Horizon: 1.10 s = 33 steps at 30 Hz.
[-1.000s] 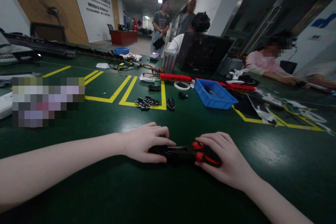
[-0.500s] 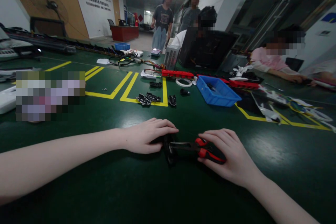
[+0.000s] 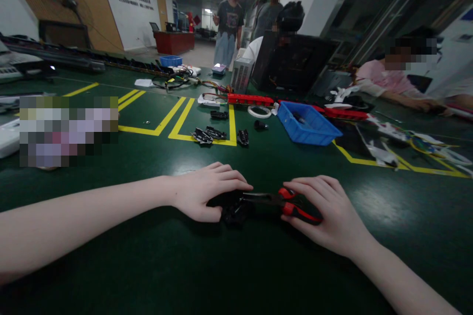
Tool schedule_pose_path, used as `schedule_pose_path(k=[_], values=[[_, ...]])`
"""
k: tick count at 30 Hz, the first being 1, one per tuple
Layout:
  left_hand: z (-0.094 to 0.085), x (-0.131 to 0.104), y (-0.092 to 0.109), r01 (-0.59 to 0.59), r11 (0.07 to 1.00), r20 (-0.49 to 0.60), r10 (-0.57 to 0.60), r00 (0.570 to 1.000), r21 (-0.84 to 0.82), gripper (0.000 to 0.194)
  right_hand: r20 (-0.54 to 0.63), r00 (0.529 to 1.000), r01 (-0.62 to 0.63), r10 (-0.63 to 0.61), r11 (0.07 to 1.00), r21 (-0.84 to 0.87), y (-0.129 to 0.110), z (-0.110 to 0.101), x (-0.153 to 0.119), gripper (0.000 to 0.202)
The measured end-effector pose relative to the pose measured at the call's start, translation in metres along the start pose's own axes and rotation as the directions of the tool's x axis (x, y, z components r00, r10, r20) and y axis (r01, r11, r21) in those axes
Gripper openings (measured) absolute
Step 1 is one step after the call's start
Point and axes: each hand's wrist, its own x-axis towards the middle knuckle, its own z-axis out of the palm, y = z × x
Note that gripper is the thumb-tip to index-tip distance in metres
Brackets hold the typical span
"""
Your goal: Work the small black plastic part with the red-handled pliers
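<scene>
My left hand (image 3: pixel 203 189) is gripping a black part (image 3: pixel 235 214), lying toward the desk's (image 3: pixel 185 270) near edge | right hand (image 3: pixel 328 211) is gripping pliers (image 3: pixel 290 208) | I'm likely working it — next move's calling for steady bracing

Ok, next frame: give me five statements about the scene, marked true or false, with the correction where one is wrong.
1. The blue bin sits on the green table. True.
2. The white ring lies inside the blue bin. False: it lies on the green table, outside the bin.
3. The left hand holds the pliers. False: the right hand holds them; the left hand is at a black part.
4. The pliers have red and black handles. True.
5. The pliers' tips point away from the left hand. False: they point towards it.
</scene>
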Motion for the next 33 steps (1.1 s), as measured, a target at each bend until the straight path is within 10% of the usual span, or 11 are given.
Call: schedule_pose_path(k=[33], values=[[0.004, 0.002, -0.002, -0.012, 1.000, -0.032, 0.012, 0.999, 0.013, 0.070, -0.014, 1.000, 0.013, -0.013, 0.999, 0.039, -0.011, 0.007, 0.002, 0.041]])
